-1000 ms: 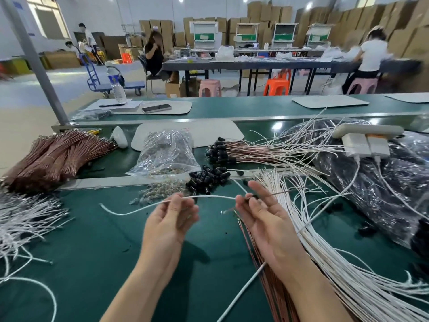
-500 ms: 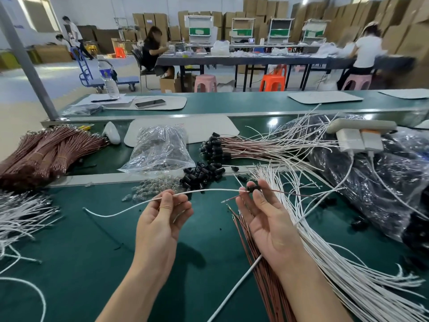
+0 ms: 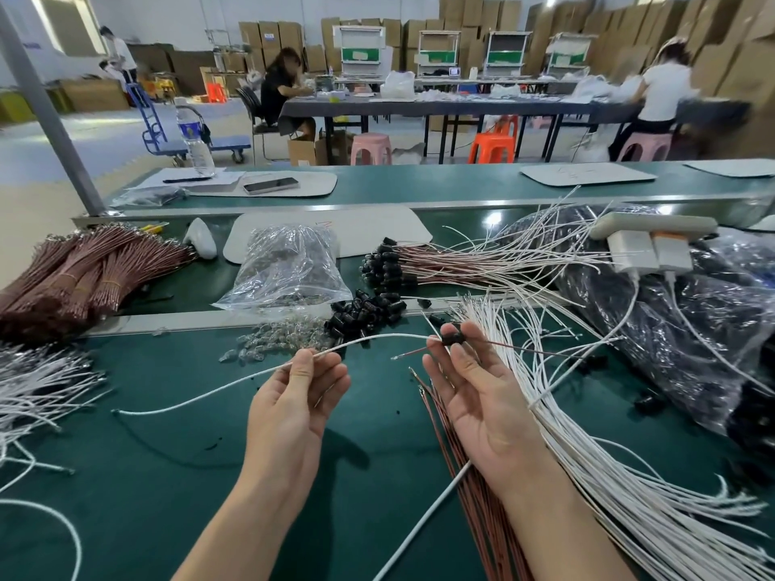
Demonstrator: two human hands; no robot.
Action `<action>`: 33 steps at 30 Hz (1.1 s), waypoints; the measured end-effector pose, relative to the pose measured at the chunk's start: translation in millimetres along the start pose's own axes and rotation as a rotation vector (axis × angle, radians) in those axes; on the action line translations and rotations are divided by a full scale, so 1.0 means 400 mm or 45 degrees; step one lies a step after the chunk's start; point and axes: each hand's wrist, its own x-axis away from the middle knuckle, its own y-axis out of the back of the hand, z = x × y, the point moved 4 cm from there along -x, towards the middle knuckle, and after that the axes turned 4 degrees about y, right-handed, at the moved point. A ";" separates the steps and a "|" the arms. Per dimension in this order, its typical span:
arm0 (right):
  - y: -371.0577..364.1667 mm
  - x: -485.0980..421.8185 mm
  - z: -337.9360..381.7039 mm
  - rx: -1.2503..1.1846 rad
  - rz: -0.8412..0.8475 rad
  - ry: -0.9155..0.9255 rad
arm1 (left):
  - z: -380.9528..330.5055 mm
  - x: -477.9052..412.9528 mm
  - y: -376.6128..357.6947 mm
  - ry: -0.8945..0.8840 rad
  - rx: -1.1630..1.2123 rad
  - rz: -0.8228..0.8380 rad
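Observation:
My left hand (image 3: 300,396) pinches a long white wire (image 3: 201,392) between thumb and fingers, palm up, above the green bench. The wire's far end runs right to a small black cap (image 3: 453,339) that my right hand (image 3: 474,392) pinches at its fingertips. A thin brown wire (image 3: 524,348) passes through the same cap, with one end sticking out left and the other right. Both hands hover over the green mat (image 3: 176,475).
Loose black caps (image 3: 365,314) and small clear bulbs (image 3: 276,339) lie just beyond the hands, beside a clear plastic bag (image 3: 289,266). A fan of white wires (image 3: 608,475) and brown wires (image 3: 469,496) lies to the right. Brown bundles (image 3: 84,274) sit at the left, black bags (image 3: 692,337) at the right.
The white wire's end has reached the black cap in my right hand. Both hands stay in about the same place; the view has tilted a little.

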 end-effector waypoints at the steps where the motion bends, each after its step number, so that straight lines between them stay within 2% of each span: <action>1: 0.000 0.001 0.000 0.004 -0.001 0.003 | 0.001 -0.002 0.002 0.015 0.017 -0.010; 11: 0.004 0.003 0.001 0.086 -0.017 0.027 | 0.012 -0.018 0.014 0.125 0.106 -0.059; 18: 0.007 0.001 -0.002 0.186 -0.053 0.062 | 0.007 -0.010 0.004 0.045 0.002 -0.004; 25: 0.009 0.000 -0.012 0.155 -0.058 0.022 | 0.007 -0.005 -0.001 0.088 0.130 0.031; 29: 0.010 0.000 -0.012 0.190 -0.061 0.039 | 0.013 -0.001 -0.002 0.126 0.033 0.073; 33: 0.001 0.004 -0.025 0.362 -0.043 0.076 | 0.028 0.006 -0.012 0.201 -0.087 0.181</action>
